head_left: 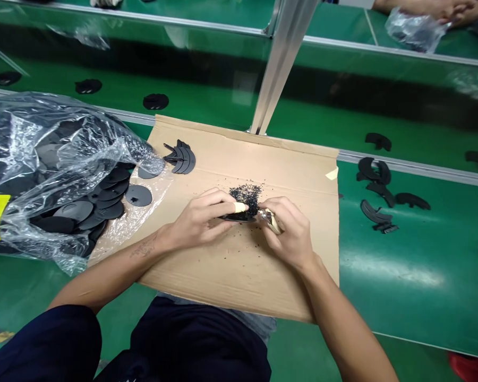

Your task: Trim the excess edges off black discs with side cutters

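Observation:
Over the middle of a cardboard sheet (207, 265), my left hand (205, 216) is closed around a flat black plastic piece (241, 216), mostly hidden by the fingers. Pale tape wraps one of its fingertips. My right hand (289, 228) grips a small metal tool (266, 214) whose tip meets the right edge of that piece; its exact kind is hidden in the fingers. Something cream-coloured shows by the right fingers. Just beyond both hands lies a heap of tiny black scraps (249, 195), with loose bits scattered round it. Several curved black parts (183, 159) lie stacked at the sheet's far left.
At left, a clear plastic bag (63, 143) spills black discs (139, 195) onto the cardboard. Curved black pieces (376, 212) rest on the green bench (414, 281) at right. A metal post (281, 69) rises behind the sheet. Another person's hands (450, 10) are at far right.

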Tool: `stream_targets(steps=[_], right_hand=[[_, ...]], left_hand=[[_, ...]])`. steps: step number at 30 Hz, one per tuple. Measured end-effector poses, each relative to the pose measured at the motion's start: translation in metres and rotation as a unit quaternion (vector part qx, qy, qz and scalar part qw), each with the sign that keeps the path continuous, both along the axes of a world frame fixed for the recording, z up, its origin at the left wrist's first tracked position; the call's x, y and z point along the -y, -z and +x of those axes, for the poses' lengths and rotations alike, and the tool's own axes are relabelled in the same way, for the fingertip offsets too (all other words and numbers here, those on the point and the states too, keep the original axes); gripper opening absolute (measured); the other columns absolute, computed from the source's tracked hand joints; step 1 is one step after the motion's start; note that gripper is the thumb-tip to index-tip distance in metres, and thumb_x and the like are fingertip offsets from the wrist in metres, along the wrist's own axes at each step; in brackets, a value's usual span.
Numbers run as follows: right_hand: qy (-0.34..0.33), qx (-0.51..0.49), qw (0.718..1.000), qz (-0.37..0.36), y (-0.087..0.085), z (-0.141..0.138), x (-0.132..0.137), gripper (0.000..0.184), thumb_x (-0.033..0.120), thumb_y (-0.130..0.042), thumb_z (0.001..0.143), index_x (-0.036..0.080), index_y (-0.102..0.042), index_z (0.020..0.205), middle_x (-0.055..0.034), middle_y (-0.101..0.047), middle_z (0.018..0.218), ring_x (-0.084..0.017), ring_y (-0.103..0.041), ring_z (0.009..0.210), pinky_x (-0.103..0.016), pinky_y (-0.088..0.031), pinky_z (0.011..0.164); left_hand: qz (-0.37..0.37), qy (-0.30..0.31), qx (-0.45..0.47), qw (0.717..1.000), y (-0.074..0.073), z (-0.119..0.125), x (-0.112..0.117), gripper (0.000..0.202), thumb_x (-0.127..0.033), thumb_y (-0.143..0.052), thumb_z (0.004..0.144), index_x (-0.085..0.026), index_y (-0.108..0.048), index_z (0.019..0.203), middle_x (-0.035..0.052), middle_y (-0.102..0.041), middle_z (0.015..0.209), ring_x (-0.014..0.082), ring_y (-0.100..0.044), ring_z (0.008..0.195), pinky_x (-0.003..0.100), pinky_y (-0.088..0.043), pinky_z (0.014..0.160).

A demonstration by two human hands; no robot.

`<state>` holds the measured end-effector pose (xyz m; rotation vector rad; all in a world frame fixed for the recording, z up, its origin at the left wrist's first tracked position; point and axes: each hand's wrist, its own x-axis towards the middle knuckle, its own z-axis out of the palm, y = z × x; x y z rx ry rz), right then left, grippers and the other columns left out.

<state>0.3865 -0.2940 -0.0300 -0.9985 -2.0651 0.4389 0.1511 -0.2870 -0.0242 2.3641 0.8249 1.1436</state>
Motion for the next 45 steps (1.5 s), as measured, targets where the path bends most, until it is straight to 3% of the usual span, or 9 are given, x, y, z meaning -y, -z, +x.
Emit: stream_targets(steps=[7, 19, 25, 29, 32, 35, 41, 45], right_hand=[[0.023, 0.132, 0.989, 0.063, 0.007, 0.002, 0.000, 0.018, 0.013, -0.051, 0.092, 0.020, -0.063, 0.104, -0.0070, -0.067, 0.088, -0.021, -0.057, 0.081, -0.034, -0.042, 0.069], [0.062, 0.193, 0.966, 0.158, 0.003, 0.003, 0.001, 0.014, 0.016, -0.055, 0.098, 0.018, -0.068, 0.095, -0.0010, -0.060, 0.066, -0.016, -0.045, 0.064, -0.031, -0.032, 0.060], [0.054, 0.192, 0.975, 0.095, 0.008, 0.005, 0.003, 0.021, 0.017, -0.052, 0.098, 0.019, -0.067, 0.083, -0.0001, -0.058, 0.063, -0.014, -0.047, 0.061, -0.029, -0.034, 0.060], [0.097, 0.209, 0.969, 0.086, 0.011, 0.008, 0.000, 0.024, 0.010, -0.049, 0.094, 0.019, -0.070, 0.088, -0.0023, -0.061, 0.068, -0.016, -0.048, 0.065, -0.031, -0.034, 0.061], [0.113, 0.249, 0.956, 0.108, 0.010, 0.007, -0.001, 0.024, 0.006, -0.050, 0.089, 0.018, -0.071, 0.095, -0.0047, -0.061, 0.072, -0.019, -0.049, 0.071, -0.033, -0.032, 0.063], [0.119, 0.284, 0.943, 0.124, 0.007, 0.005, -0.001, 0.025, 0.005, -0.051, 0.089, 0.017, -0.069, 0.101, -0.0069, -0.062, 0.075, -0.022, -0.047, 0.075, -0.036, -0.029, 0.065], [0.140, 0.294, 0.933, 0.149, 0.004, 0.004, 0.000, 0.033, 0.003, -0.049, 0.089, 0.020, -0.066, 0.112, -0.0074, -0.063, 0.080, -0.023, -0.045, 0.078, -0.037, -0.025, 0.066], [0.141, 0.287, 0.937, 0.138, 0.007, 0.004, 0.000, 0.032, 0.003, -0.050, 0.090, 0.020, -0.066, 0.112, -0.0078, -0.065, 0.081, -0.023, -0.045, 0.078, -0.036, -0.025, 0.066]], left_hand=[[-0.010, 0.036, -0.004, 0.999, 0.006, -0.001, -0.001, 0.028, -0.018, -0.062, 0.096, -0.022, -0.064, 0.123, 0.0064, -0.071, 0.102, 0.0168, -0.066, 0.093, 0.033, -0.055, 0.081], [-0.012, 0.056, 0.028, 0.998, 0.009, 0.004, -0.001, 0.021, -0.019, -0.061, 0.098, -0.020, -0.066, 0.118, 0.0059, -0.071, 0.097, 0.0148, -0.064, 0.086, 0.029, -0.052, 0.075], [-0.034, 0.062, 0.038, 0.997, 0.012, 0.004, -0.002, 0.023, -0.020, -0.064, 0.096, -0.018, -0.066, 0.119, 0.0073, -0.071, 0.099, 0.0152, -0.065, 0.086, 0.030, -0.054, 0.076], [-0.054, 0.031, 0.017, 0.998, 0.006, 0.004, -0.002, 0.023, -0.019, -0.066, 0.094, -0.016, -0.067, 0.117, 0.0065, -0.069, 0.094, 0.0168, -0.064, 0.088, 0.030, -0.054, 0.075], [-0.065, 0.042, 0.002, 0.997, 0.003, 0.005, 0.000, 0.028, -0.016, -0.063, 0.093, -0.018, -0.066, 0.121, 0.0052, -0.067, 0.092, 0.0157, -0.062, 0.084, 0.028, -0.053, 0.071], [-0.059, 0.056, -0.025, 0.996, 0.005, 0.009, 0.002, 0.030, -0.015, -0.059, 0.093, -0.019, -0.065, 0.123, 0.0042, -0.065, 0.092, 0.0146, -0.060, 0.081, 0.027, -0.052, 0.069], [-0.045, -0.022, -0.067, 0.996, 0.011, 0.009, 0.001, 0.035, -0.017, -0.059, 0.093, -0.019, -0.063, 0.127, 0.0061, -0.064, 0.095, 0.0181, -0.061, 0.089, 0.032, -0.054, 0.077], [-0.047, -0.007, -0.063, 0.997, 0.010, 0.010, 0.001, 0.031, -0.017, -0.058, 0.094, -0.018, -0.064, 0.124, 0.0060, -0.065, 0.095, 0.0171, -0.061, 0.087, 0.031, -0.054, 0.076]])
